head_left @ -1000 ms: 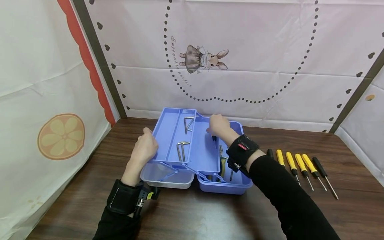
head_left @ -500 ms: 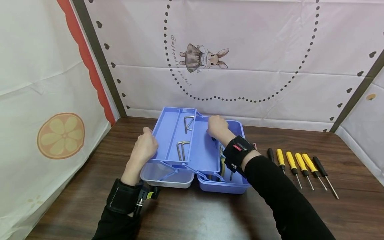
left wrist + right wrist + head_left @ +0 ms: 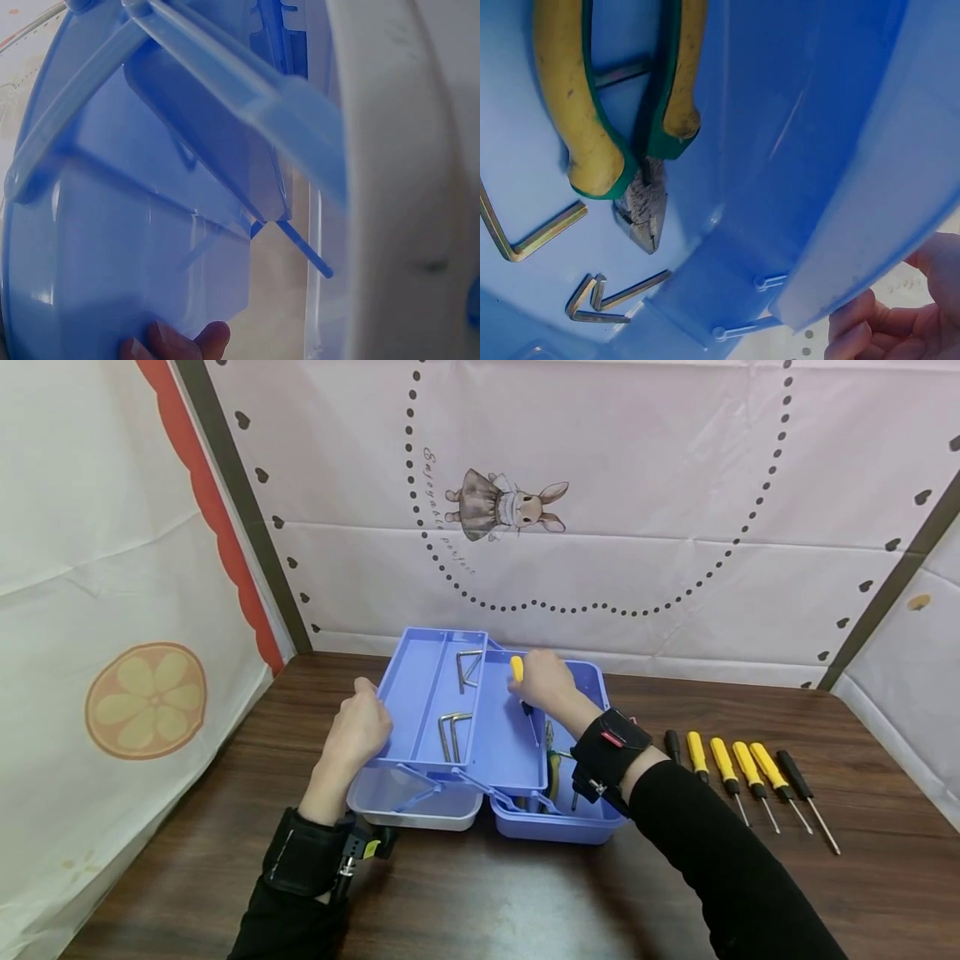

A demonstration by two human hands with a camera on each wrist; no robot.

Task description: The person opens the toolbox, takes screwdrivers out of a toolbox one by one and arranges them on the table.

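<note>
A blue toolbox (image 3: 558, 832) stands unfolded on the table, its upper tray (image 3: 408, 718) swung out to the left. My left hand (image 3: 356, 727) grips that tray's left edge; its fingertips show against the blue plastic in the left wrist view. Over the middle tray (image 3: 498, 743), my right hand (image 3: 547, 678) holds a screwdriver (image 3: 517, 668), yellow handle end up, black collar and thin shaft slanting down. Pliers (image 3: 596, 97) with yellow-green handles lie in the bottom compartment, beside several hex keys (image 3: 551, 232). More hex keys (image 3: 455, 735) lie in the upper tray.
Screwdrivers with yellow handles (image 3: 723, 760) and black handles (image 3: 793, 772) lie in a row on the wooden table (image 3: 570, 902), right of the box. A clear-sided lid (image 3: 416, 810) sits under the raised tray. A printed cloth (image 3: 637, 485) hangs behind.
My right hand has turned, so the screwdriver's yellow handle end and shaft now show beside it. Its wrist first shifted left a little, then back right. My left hand stays on the tray edge.
</note>
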